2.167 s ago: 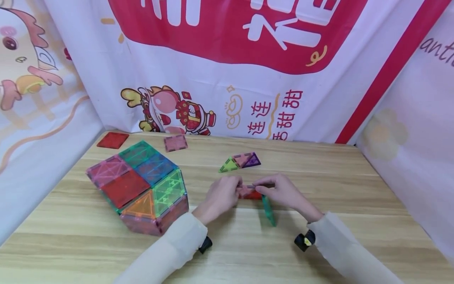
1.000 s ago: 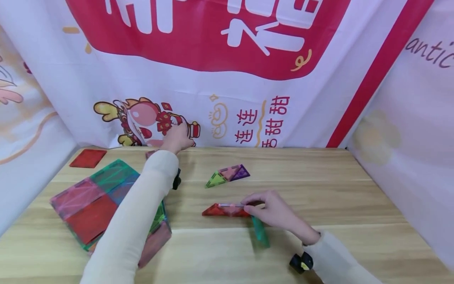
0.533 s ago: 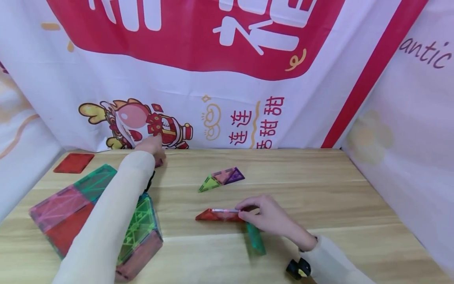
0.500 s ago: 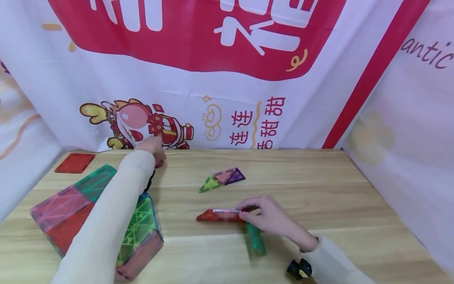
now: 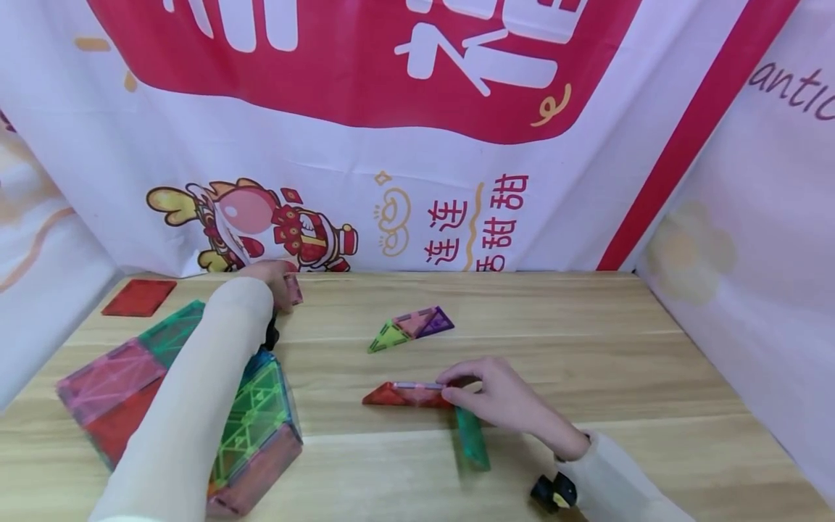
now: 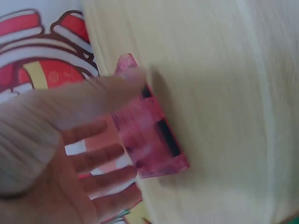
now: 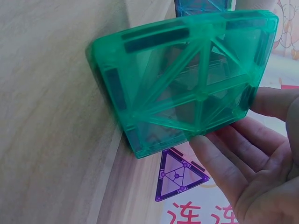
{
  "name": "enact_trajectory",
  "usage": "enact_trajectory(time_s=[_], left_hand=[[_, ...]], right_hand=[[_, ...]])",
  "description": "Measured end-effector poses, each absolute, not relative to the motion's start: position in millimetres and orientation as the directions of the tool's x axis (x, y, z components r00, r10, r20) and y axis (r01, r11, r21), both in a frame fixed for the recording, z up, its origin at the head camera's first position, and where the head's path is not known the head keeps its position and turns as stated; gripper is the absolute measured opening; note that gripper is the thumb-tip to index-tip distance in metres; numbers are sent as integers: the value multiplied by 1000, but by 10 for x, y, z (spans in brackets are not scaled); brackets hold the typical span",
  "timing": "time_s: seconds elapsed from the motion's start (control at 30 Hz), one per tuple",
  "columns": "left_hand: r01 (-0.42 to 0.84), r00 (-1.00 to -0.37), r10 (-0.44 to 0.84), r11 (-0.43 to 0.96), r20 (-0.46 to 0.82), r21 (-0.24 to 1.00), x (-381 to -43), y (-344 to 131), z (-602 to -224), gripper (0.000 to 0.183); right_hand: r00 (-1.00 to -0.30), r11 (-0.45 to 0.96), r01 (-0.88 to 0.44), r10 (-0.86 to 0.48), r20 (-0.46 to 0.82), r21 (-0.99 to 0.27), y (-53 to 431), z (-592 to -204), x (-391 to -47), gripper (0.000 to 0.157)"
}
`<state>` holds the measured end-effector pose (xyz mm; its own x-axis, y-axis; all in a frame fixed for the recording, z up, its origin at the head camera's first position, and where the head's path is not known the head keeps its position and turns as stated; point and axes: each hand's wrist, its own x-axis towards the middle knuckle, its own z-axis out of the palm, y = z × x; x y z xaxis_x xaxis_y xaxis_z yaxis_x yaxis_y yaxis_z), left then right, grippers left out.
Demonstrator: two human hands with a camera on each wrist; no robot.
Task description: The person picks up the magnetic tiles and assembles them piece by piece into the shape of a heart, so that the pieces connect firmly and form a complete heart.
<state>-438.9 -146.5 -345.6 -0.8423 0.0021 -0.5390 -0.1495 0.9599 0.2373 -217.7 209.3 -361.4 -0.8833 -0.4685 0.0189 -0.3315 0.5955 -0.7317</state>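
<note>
At the back left, my left hand (image 5: 266, 281) pinches a pink square magnetic tile (image 5: 296, 291). In the left wrist view the thumb lies across this pink tile (image 6: 145, 140) and the other fingers are at its far side; the tile leans up from the tabletop. My right hand (image 5: 499, 395) grips the right corner of a small standing build, thumb and fingertips at its top edge. That build has a red piece (image 5: 377, 396) at the left, a pink tile in the middle and a green magnetic tile (image 5: 473, 441) angled toward me. The green tile (image 7: 201, 93) fills much of the right wrist view.
A large box-like build of coloured tiles (image 5: 107, 380) stands at the left, partly hidden by my left sleeve (image 5: 185, 406). Behind it lies a red tile (image 5: 139, 298). A row of small tiles (image 5: 411, 325) lies behind the standing build. Printed cloth (image 5: 365, 159) borders the table.
My left hand has left the standing build, reached to the back left and taken hold of the pink tile, now tilted up. My right hand keeps its grip. The head view has swung left.
</note>
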Motion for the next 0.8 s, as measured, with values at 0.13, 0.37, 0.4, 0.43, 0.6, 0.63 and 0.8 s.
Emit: enact_trajectory(time_s=[0.13,0.37,0.4,0.43,0.6,0.63,0.8], left_hand=[[-184,-846,-48,961,-532,206,-4603,-1608,-3703,88],[-119,-870,0,971,-494,210,-4884,-1745,-4004,101],[-91,-877,18,975,-480,202,-4827,-1716,-3961,97],[-64,-885,32,980,-464,190,-4751,-1676,-3905,91],[45,-901,75,996,-427,81,-4325,-1411,-3533,55],[55,-899,78,996,-432,66,-4243,-1358,-3460,50],[122,-864,125,992,-487,40,-4027,-1172,-3272,42]], right_hand=[[-879,600,-342,-477,20,-723,2095,-3608,-2181,19],[-875,608,-352,-484,18,-711,2083,-3587,-2185,19],[-875,610,-350,-484,15,-711,2080,-3583,-2184,19],[-876,613,-349,-483,14,-709,2079,-3579,-2183,19],[-881,625,-336,-473,1,-705,2072,-3577,-2185,19],[-881,626,-335,-472,0,-704,2071,-3578,-2185,19],[-883,625,-329,-470,-4,-708,2066,-3590,-2176,19]])
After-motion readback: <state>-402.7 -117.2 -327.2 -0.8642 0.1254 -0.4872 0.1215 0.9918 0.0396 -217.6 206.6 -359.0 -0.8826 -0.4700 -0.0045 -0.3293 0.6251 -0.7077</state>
